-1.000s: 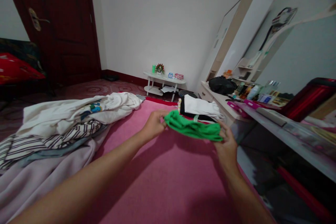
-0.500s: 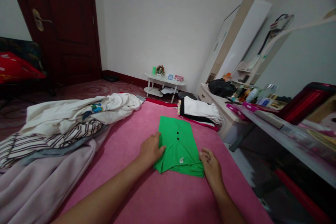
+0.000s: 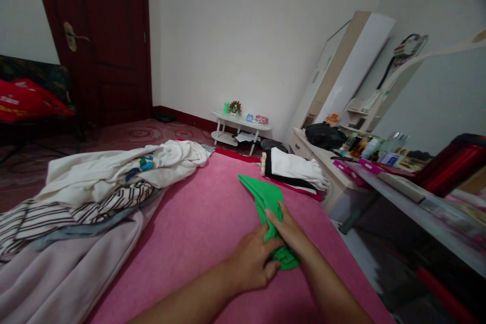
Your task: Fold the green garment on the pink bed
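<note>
A green garment (image 3: 268,195), probably a shirt, is bunched into a narrow fold on the pink bed cover (image 3: 197,223). My left hand (image 3: 253,258) is closed on its near left edge, thumb and fingers around the cloth. From the right, my right hand (image 3: 287,225) grips the middle of the garment, its thumb lying over the green fabric. The two hands are close together, and the far corner of the cloth points away to the left. Part of the fabric is hidden under my fingers.
Loose clothes (image 3: 114,167), white, striped and lilac, lie heaped along the left. A folded stack (image 3: 292,164) sits at the bed's far right corner. Beyond stands a small white table (image 3: 243,120). A dresser (image 3: 304,149) and a cluttered desk (image 3: 402,207) line the right.
The green garment lay flat between my hands. Its left side is now lifted and folded rightward, with both hands brought together on it. The view has shifted slightly.
</note>
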`<action>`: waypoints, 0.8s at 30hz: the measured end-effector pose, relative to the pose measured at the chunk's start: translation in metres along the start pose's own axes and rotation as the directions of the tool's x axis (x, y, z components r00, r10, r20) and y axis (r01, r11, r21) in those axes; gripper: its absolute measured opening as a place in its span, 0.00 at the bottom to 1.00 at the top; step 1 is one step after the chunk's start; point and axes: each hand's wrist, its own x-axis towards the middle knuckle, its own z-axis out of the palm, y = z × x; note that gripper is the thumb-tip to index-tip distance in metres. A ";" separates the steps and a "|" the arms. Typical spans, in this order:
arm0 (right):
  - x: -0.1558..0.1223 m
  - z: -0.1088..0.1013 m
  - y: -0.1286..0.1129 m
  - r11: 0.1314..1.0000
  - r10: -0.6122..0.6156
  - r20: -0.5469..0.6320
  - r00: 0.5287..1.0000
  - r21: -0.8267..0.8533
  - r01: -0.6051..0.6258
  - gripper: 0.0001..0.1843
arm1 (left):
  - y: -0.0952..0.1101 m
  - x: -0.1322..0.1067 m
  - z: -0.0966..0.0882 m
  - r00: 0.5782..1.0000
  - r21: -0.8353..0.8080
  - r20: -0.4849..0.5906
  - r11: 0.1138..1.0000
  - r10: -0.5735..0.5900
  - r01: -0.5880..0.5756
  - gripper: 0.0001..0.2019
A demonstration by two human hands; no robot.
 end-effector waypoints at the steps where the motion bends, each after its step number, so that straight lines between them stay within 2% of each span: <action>1: 0.006 0.002 -0.011 0.998 0.000 0.086 0.996 -0.063 0.006 0.44 | 0.002 -0.001 -0.001 0.997 -0.004 0.039 0.998 0.061 -0.061 0.21; 3: 0.015 0.006 -0.028 0.975 0.024 0.199 0.980 -0.222 0.022 0.49 | 0.004 -0.004 -0.003 0.987 -0.019 0.085 0.990 0.140 -0.139 0.21; 4: 0.018 0.008 -0.034 0.956 0.025 0.206 0.978 -0.293 0.037 0.48 | 0.003 -0.004 -0.004 0.984 -0.032 0.087 0.988 0.152 -0.150 0.20; 6: 0.023 0.011 -0.039 0.926 0.009 0.183 0.983 -0.372 0.061 0.37 | 0.001 -0.005 -0.008 0.992 -0.083 0.049 0.990 0.119 -0.115 0.16; 8: 0.027 0.010 -0.036 0.929 -0.047 0.169 0.984 -0.356 0.105 0.27 | -0.004 -0.004 -0.010 0.999 -0.161 -0.033 0.986 0.031 -0.036 0.12; 12: 0.040 -0.008 -0.031 0.947 -0.152 0.244 0.958 -0.241 0.211 0.20 | -0.016 0.000 -0.010 0.974 -0.254 -0.182 0.964 -0.131 0.082 0.14; 16: 0.068 -0.053 -0.045 0.912 -0.192 0.436 0.879 -0.253 0.324 0.14 | -0.024 0.002 -0.004 0.966 -0.297 -0.200 0.950 -0.166 0.102 0.12; 18: 0.091 -0.081 -0.056 0.865 -0.230 0.483 0.845 -0.296 0.405 0.14 | -0.025 0.002 0.000 0.967 -0.310 -0.200 0.947 -0.157 0.089 0.12; 21: 0.131 -0.124 -0.070 0.755 -0.349 0.379 0.857 -0.428 0.497 0.19 | -0.027 0.002 0.004 0.965 -0.325 -0.209 0.942 -0.158 0.083 0.12; 24: 0.170 -0.161 -0.078 0.626 -0.474 0.206 0.856 -0.606 0.492 0.25 | -0.030 0.004 0.008 0.965 -0.348 -0.206 0.934 -0.162 0.083 0.13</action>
